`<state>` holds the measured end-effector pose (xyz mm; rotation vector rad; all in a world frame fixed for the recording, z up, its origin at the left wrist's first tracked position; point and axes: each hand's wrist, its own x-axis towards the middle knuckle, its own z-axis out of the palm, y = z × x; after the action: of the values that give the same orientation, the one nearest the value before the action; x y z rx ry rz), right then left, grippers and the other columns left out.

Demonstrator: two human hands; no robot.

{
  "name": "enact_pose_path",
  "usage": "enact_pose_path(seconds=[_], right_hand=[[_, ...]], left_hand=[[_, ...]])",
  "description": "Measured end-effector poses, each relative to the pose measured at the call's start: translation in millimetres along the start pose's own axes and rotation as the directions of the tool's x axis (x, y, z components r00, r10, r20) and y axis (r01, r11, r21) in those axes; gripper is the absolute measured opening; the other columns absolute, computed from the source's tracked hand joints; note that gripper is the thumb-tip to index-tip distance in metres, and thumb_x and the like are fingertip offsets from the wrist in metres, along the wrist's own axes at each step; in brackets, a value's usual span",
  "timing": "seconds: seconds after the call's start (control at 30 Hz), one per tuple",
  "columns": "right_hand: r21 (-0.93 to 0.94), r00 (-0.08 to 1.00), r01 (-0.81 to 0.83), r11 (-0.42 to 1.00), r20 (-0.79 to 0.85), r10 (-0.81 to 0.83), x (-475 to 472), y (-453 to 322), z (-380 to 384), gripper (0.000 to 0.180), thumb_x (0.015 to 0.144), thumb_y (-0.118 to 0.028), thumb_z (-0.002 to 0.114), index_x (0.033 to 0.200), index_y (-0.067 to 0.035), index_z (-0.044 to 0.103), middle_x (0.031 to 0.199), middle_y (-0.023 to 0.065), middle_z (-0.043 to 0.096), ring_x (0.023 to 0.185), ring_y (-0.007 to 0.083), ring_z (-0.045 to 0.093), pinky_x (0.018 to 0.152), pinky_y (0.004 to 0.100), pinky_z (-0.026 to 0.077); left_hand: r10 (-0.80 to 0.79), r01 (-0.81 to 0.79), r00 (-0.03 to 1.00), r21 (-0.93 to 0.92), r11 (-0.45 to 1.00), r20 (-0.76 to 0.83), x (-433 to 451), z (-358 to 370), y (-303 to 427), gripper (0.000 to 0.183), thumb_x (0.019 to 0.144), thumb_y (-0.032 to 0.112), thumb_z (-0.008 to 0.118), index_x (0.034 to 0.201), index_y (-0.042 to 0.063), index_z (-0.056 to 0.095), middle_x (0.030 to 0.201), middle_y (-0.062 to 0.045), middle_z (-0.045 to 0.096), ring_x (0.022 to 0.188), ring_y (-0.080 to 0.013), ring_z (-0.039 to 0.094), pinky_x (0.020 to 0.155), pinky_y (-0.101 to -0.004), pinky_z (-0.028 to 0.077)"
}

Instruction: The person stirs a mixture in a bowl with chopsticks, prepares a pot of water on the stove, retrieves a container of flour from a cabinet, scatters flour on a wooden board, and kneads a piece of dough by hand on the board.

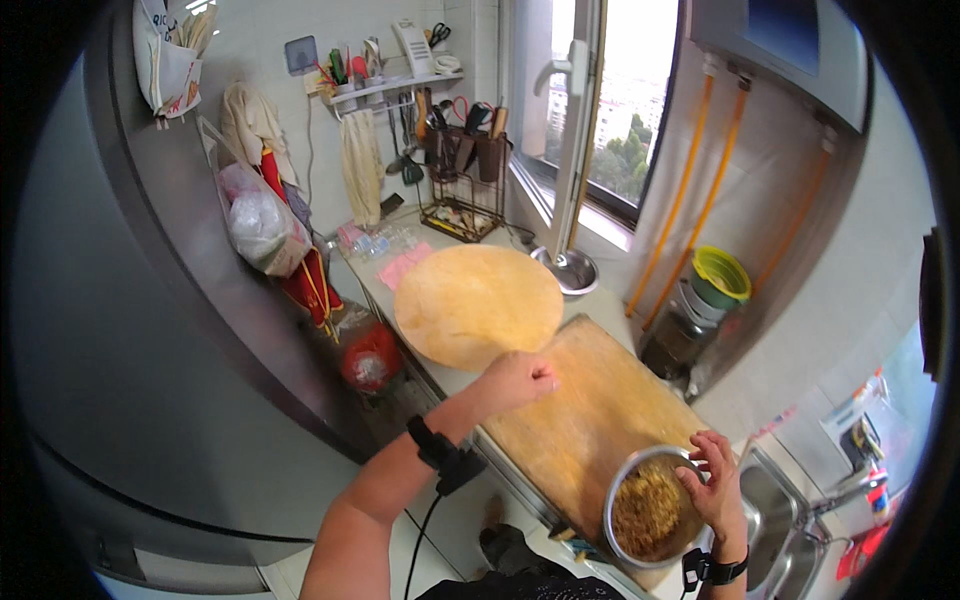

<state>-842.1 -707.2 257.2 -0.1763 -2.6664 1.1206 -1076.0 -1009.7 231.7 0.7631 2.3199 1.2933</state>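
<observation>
My left hand (525, 381) is curled into a loose fist beside the near edge of a round wooden board (480, 304). Nothing shows inside the fist, and its palm side is hidden. My right hand (712, 480) is at the right rim of a steel bowl (611, 517), thumb over the inside and the other fingers outside. The bowl holds a crumbly yellow and brown food mixture (646, 510). It sits at the near right end of a rectangular wooden cutting board (592, 397).
A steel sink (772, 502) lies right of the cutting board. Behind the round board are a small metal bowl (577, 274), a knife rack (465, 187) and an open window (559, 135). A grey refrigerator (165, 315) stands left. Bags (262, 225) hang beside it.
</observation>
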Motion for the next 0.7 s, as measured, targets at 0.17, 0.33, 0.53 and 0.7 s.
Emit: enact_pose_path(seconds=[0.17, 0.33, 0.53, 0.7], right_hand=[[0.237, 0.960, 0.240, 0.941, 0.087, -0.266, 122.8, -53.1, 60.1, 0.049, 0.080, -0.005, 0.075, 0.126, -0.004, 0.055, 0.124, 0.0110, 0.053, 0.097, 0.0208, 0.062, 0.083, 0.0308, 0.052], [0.534, 0.898, 0.318, 0.784, 0.096, -0.430, 266.0, -133.8, 154.1, 0.045, 0.088, -0.011, 0.070, 0.128, -0.002, 0.053, 0.113, 0.0091, 0.057, 0.101, 0.0176, 0.061, 0.084, 0.0290, 0.052], [0.515, 0.904, 0.321, 0.795, 0.084, -0.419, 383.1, -162.5, 216.8, 0.040, 0.090, -0.013, 0.068, 0.126, -0.002, 0.054, 0.112, 0.0087, 0.056, 0.096, 0.0173, 0.063, 0.081, 0.0284, 0.054], [0.326, 0.905, 0.321, 0.889, 0.172, -0.390, 433.1, -149.5, 248.5, 0.036, 0.089, -0.011, 0.068, 0.122, -0.002, 0.056, 0.113, 0.0090, 0.055, 0.095, 0.0182, 0.063, 0.078, 0.0292, 0.055]], left_hand=[[-0.008, 0.007, 0.999, -0.028, 1.000, -0.037, 58.7, -101.3, 13.8, 0.018, 0.090, 0.017, 0.062, 0.097, 0.001, 0.069, 0.081, -0.005, 0.067, 0.067, -0.0095, 0.063, 0.062, -0.0256, 0.051], [-0.031, 0.020, 0.997, -0.166, 0.986, -0.066, 113.5, -184.5, 1.5, 0.023, 0.090, 0.019, 0.063, 0.106, 0.003, 0.067, 0.085, -0.003, 0.067, 0.069, -0.0094, 0.063, 0.062, -0.0238, 0.051], [-0.005, -0.018, 0.990, -0.168, 0.986, -0.138, 195.6, -279.7, -41.1, 0.021, 0.090, 0.024, 0.065, 0.098, 0.004, 0.067, 0.083, -0.002, 0.067, 0.067, -0.0089, 0.063, 0.060, -0.0236, 0.051], [-0.113, 0.005, 0.950, -0.346, 0.938, -0.293, 257.9, -371.5, -103.8, 0.020, 0.095, 0.022, 0.060, 0.103, 0.005, 0.067, 0.081, -0.002, 0.067, 0.067, -0.0107, 0.064, 0.059, -0.0250, 0.052]])
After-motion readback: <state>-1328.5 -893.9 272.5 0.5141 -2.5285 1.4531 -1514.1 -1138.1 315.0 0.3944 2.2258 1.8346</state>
